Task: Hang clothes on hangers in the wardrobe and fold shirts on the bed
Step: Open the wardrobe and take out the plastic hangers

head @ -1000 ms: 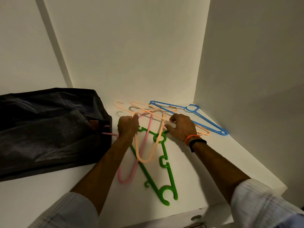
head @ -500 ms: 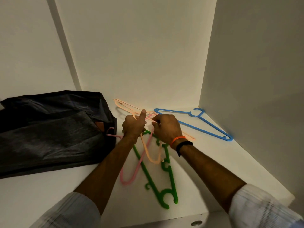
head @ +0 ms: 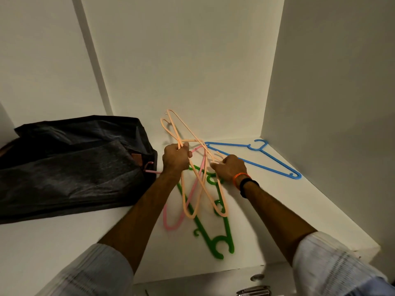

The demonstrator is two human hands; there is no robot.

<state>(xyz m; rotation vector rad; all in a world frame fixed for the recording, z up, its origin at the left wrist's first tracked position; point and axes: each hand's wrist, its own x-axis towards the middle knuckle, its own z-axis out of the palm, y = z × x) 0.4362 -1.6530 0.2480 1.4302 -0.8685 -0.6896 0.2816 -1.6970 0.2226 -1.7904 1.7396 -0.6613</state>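
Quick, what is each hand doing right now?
Left hand: closed round the orange hangers, holding them up.
Right hand: fingers curled at the same orange hangers, seemingly pinching them.

Pale striped sleeves (head: pixel 333 268) pushed up; orange band (head: pixel 240 176) and black band (head: pixel 248 184) on right wrist.

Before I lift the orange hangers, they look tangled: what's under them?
Under the orange hangers lie a pink hanger and a green hanger on the shelf. Their crossings beneath both hands are covered.
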